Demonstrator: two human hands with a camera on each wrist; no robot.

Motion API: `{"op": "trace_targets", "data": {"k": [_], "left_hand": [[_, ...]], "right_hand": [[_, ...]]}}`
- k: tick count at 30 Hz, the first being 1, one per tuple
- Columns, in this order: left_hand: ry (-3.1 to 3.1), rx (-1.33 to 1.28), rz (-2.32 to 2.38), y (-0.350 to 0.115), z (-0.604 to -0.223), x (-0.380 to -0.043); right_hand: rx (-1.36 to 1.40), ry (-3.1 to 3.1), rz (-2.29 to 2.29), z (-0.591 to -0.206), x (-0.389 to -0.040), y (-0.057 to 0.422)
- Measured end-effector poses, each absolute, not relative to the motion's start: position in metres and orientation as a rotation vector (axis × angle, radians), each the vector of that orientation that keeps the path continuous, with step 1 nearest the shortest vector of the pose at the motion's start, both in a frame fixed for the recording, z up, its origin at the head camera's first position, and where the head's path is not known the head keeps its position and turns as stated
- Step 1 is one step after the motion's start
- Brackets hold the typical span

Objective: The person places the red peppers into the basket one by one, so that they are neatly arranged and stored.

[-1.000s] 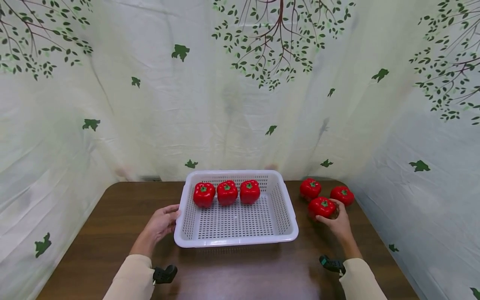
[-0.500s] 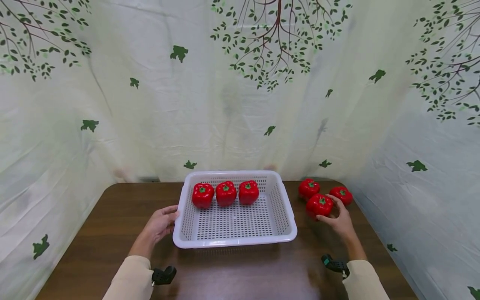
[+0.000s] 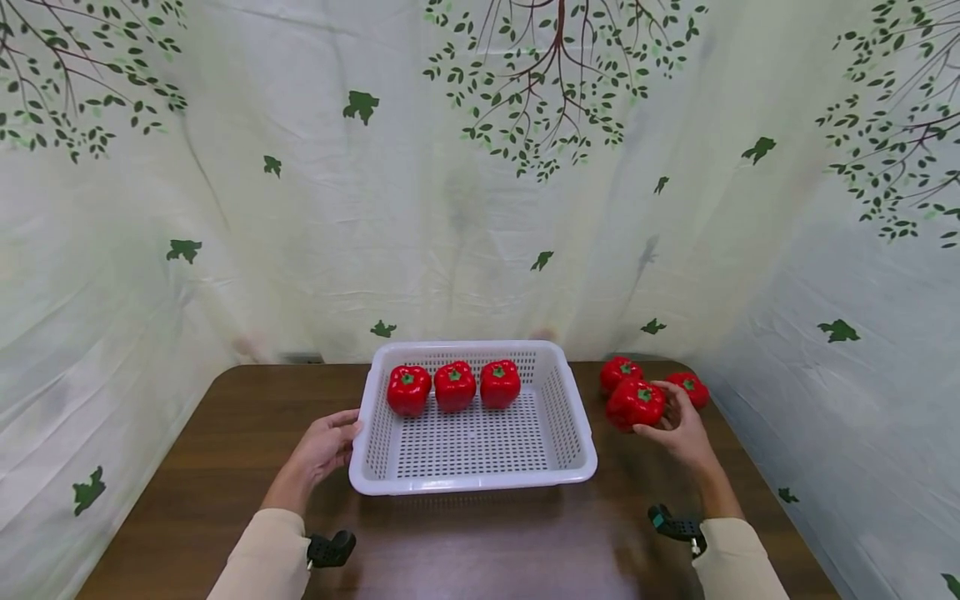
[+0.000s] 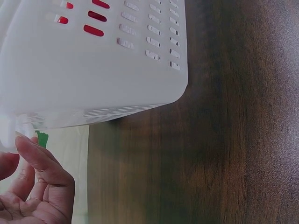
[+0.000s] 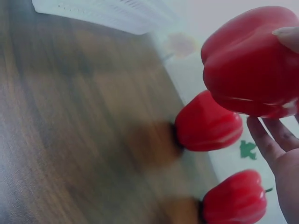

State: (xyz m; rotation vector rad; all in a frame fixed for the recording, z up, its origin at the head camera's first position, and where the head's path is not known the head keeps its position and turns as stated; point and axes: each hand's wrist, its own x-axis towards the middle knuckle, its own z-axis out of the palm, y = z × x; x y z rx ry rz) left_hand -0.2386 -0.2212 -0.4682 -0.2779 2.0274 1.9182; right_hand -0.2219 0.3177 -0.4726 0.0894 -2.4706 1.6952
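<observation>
Head view: held red pepper to the right of the white basket, outside its rim, green stem on top. Gripped by the right hand, thumb on the near side, fingers round the far side. Raised off the counter, per the right wrist view, with pale background directly behind. Two loose ones close by on the counter: rear pepper just behind, partly covered by the held one; side pepper to the right, partly hidden behind the right hand's fingertips. Contact between held and rear ones: cannot tell. Inside the basket: left pepper, middle pepper and right pepper, one row toward the far wall, just beside one another, stems up. Left hand at the basket's left rim, fingers curled, pinching the edge; in the left wrist view, thumb and forefinger at that rim, red showing through wall slots. Dark wood-grain counter under everything. Beige sleeves on both arms, black wrist devices just beyond the cuffs. Behind: pale hanging sheet, printed branches up top, scattered green leaf shapes.
</observation>
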Motion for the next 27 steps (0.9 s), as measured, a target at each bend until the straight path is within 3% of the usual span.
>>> {"op": "trace_targets", "data": {"k": [27], "left_hand": [[2.009, -0.274, 1.951, -0.222, -0.471, -0.240]], "right_hand": [[0.404, -2.497, 1.697, -0.435, -0.238, 0.293]]}}
